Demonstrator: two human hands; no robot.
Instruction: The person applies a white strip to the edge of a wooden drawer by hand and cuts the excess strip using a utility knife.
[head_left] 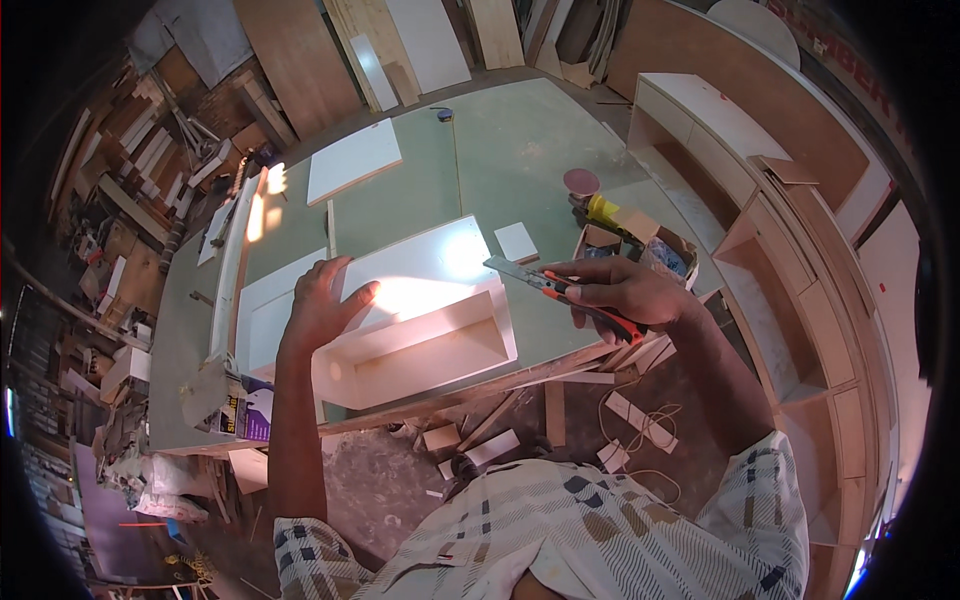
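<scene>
A white open-fronted box (pixel 425 255) lies on the green-topped worktable near its front edge, its hollow side facing me and a bright patch of light across its upper face. My left hand (pixel 325 303) is at the box's left end, thumb and fingers apart, seemingly resting on it. In my right hand (pixel 632 290) is an orange-and-black snap-off utility knife (pixel 550 284). Its long blade is out and points left, with the tip just over the right end of the box. Whether the blade touches the box I cannot tell. A small white square piece (pixel 516 242) lies just behind the blade.
On the worktable (pixel 520 130) are a white panel (pixel 353 160), a tape measure (pixel 445 116) with its tape drawn out, a yellow grinder (pixel 603 209) and a cardboard box (pixel 672 250). A long cabinet (pixel 735 110) stands at right. Wood offcuts and a cord (pixel 655 425) litter the floor.
</scene>
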